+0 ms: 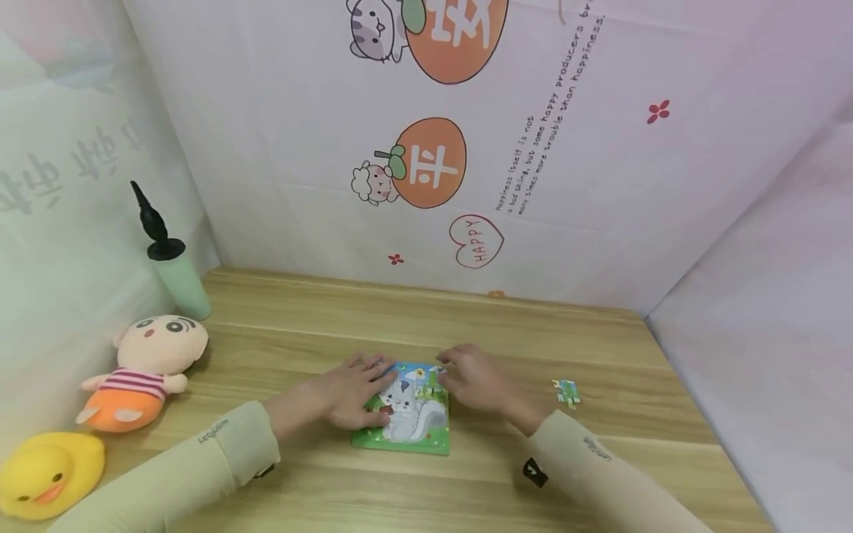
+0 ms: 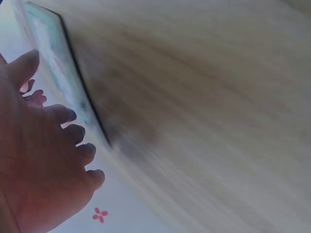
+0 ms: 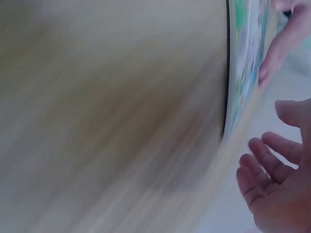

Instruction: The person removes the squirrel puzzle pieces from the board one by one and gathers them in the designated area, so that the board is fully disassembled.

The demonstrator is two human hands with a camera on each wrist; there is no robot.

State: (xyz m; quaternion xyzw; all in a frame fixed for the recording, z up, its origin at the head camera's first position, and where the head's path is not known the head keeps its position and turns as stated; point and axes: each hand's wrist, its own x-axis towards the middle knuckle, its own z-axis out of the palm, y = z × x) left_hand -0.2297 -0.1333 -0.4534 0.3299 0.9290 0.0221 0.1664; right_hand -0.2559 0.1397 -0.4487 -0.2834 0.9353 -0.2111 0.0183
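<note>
A white far wall (image 1: 293,155) fills most of the room's back, printed with orange fruits bearing white characters, cartoon animals, lines of lettering, red flowers and a heart reading HAPPY. A pale left wall (image 1: 60,274) and a plain, whitish right wall (image 1: 766,311) close in the sides. Between them spreads a wooden table (image 1: 493,492), light brown with streaky grain. Two pale sleeves (image 1: 180,466) reach in from the near side. Along the table's left side are a plush doll (image 1: 136,381) in a striped top, a green cylinder (image 1: 181,285) with a black top in the far corner, and a yellow duck (image 1: 56,474) nearest. The squirrel puzzle (image 1: 413,426) lies flat around the middle. The left hand (image 1: 356,392) rests on its left side, fingers apart; the right hand (image 1: 473,381) is at its far right corner, fingers loosely bent, thumb apart from them, though I cannot tell whether they touch it. A small loose puzzle piece (image 1: 568,393) lies well to the right.
</note>
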